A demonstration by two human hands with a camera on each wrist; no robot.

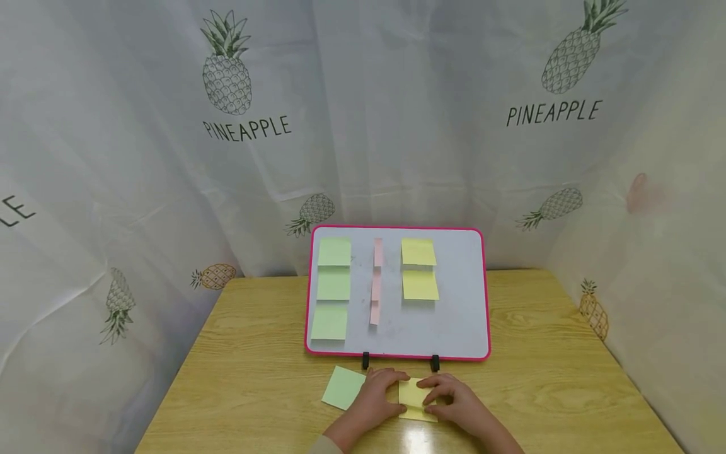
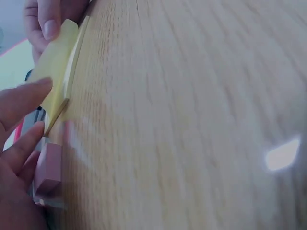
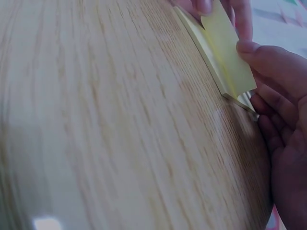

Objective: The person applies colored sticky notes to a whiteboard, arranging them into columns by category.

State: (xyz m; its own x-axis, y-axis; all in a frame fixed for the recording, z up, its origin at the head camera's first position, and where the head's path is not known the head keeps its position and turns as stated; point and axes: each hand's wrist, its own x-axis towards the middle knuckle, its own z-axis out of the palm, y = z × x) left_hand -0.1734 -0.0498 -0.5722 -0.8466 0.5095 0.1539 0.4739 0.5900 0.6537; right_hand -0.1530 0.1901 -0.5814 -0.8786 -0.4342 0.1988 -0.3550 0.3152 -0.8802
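A pad of yellow sticky notes lies on the table between the two hands. Its top yellow sticky note is lifted and bent up along the near edge. My left hand holds the left side of that sheet, thumb on its near face. On the other side my right hand holds the sheet the same way, its other fingers beside the pad. Just left of the left hand is a green sticky pad. A pink sticky pad appears under the left hand in the left wrist view.
Behind the hands stands a pink-rimmed whiteboard on black feet. Green notes, pink strips and two yellow notes are stuck on it in columns. A pineapple-print curtain surrounds the wooden table.
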